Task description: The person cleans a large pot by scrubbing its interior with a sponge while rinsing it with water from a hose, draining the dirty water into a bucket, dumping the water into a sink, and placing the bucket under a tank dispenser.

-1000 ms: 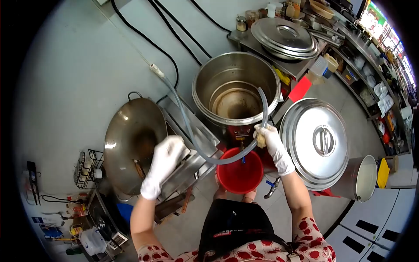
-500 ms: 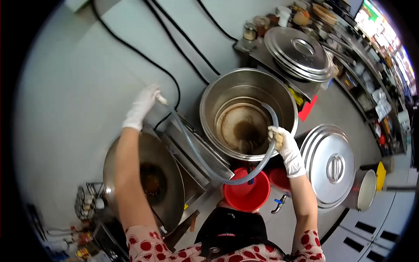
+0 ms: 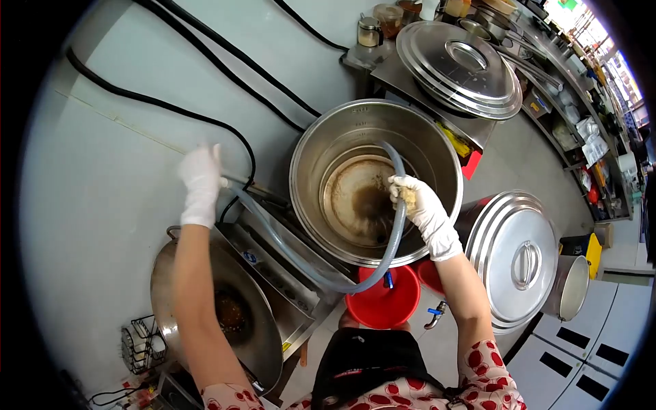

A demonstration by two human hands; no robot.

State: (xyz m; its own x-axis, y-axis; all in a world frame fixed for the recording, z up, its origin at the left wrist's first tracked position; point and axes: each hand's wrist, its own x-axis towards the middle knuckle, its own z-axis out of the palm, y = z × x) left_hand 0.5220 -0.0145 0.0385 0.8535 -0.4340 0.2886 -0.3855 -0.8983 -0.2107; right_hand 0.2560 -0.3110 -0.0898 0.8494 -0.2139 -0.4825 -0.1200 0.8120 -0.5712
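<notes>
My right hand (image 3: 420, 208), in a white glove, is closed around a clear plastic hose (image 3: 393, 236), with a yellowish scrubber-like wad (image 3: 407, 197) also in its fingers. The hose's free end dips into a large steel stockpot (image 3: 298, 198). Dark murky liquid (image 3: 372, 203) lies on part of the pot's stained bottom. From my right hand the hose sags over the front rim and runs up left to a spot beside my left hand (image 3: 199, 179). That gloved hand is near the wall, smeared by motion, so its finger grip is unclear.
A wok (image 3: 164, 294) sits below my left arm. Red basins (image 3: 383, 307) stand under the stockpot's tap. Lidded pots with a steel lid (image 3: 526, 263) and another lid (image 3: 465, 61) are on the right and behind. Black cables (image 3: 171, 106) run along the wall.
The view has shifted. My left hand has drawn away from the hose's upper end, and its fingers now point upward. My right hand still holds the hose, slightly further over the pot.
</notes>
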